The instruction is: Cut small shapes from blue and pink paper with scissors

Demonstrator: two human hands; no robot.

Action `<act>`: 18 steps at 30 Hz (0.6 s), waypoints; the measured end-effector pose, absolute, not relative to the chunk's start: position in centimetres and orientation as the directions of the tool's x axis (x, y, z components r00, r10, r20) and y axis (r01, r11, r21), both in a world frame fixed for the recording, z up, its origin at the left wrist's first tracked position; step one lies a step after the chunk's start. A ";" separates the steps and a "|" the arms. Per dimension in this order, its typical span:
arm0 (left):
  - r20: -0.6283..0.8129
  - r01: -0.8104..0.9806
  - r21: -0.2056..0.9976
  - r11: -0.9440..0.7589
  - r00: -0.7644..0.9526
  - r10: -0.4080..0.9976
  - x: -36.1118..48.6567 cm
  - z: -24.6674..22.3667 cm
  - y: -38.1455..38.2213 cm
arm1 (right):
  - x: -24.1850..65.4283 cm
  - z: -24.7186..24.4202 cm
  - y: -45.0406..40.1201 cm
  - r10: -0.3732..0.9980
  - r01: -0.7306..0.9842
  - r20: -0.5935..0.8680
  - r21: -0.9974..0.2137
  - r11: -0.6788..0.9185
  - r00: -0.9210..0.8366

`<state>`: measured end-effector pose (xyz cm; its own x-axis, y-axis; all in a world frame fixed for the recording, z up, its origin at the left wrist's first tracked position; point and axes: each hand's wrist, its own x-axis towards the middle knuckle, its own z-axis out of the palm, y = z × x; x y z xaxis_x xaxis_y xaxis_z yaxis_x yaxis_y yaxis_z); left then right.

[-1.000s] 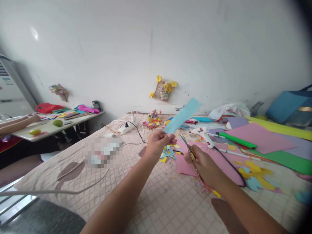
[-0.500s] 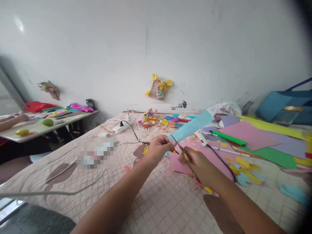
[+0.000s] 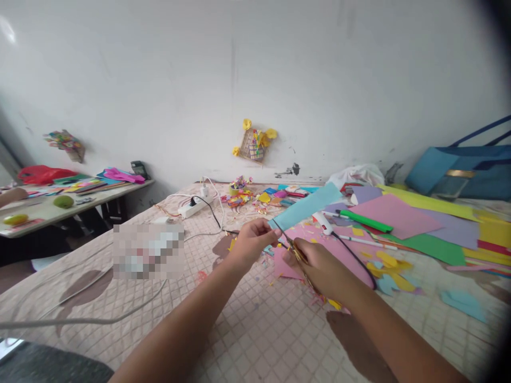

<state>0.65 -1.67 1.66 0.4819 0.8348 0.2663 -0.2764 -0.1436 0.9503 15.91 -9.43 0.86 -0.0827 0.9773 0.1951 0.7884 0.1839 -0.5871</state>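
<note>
Between the fingers of my left hand [image 3: 253,242] is the near end of a light blue paper strip [image 3: 309,205], which slants up and away to the right. My right hand [image 3: 313,263] is closed around a pair of scissors [image 3: 293,246], their blades lying across the strip's near end by my left fingertips. Beneath the hands lies a pink paper sheet [image 3: 283,264] strewn with small scraps. A white glue gun [image 3: 322,223] with a black cord rests just beyond my right hand.
Coloured paper sheets [image 3: 415,221], a green cutter [image 3: 365,221] and yellow scraps [image 3: 393,268] lie to the right. A power strip [image 3: 194,207] with cables stands at the back left. A blue bag [image 3: 479,170] sits at the far right. Another person's arm [image 3: 11,197] is over the neighbouring table.
The view has turned slightly right, so everything sits a little further left. Both hands keep their hold, with the scissors still at the strip's near end.
</note>
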 end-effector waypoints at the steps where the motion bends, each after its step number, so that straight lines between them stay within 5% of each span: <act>1: 0.269 -0.278 0.949 -0.146 0.479 0.836 0.6 1.7 -1.6 | 15.9 0.9 -9.4 0.977 0.792 0.195 -0.583 0.182 -0.081; 18: 0.241 -0.237 0.962 -0.138 0.487 0.839 0.7 1.5 -1.8 | 16.4 0.9 -9.3 0.973 0.838 0.200 -0.508 0.200 -0.111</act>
<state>0.70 -1.79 1.49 0.4872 0.8395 0.2406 -0.2366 -0.1384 0.9617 16.40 -9.30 0.86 -0.1110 0.9735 0.2000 0.8381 0.1998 -0.5076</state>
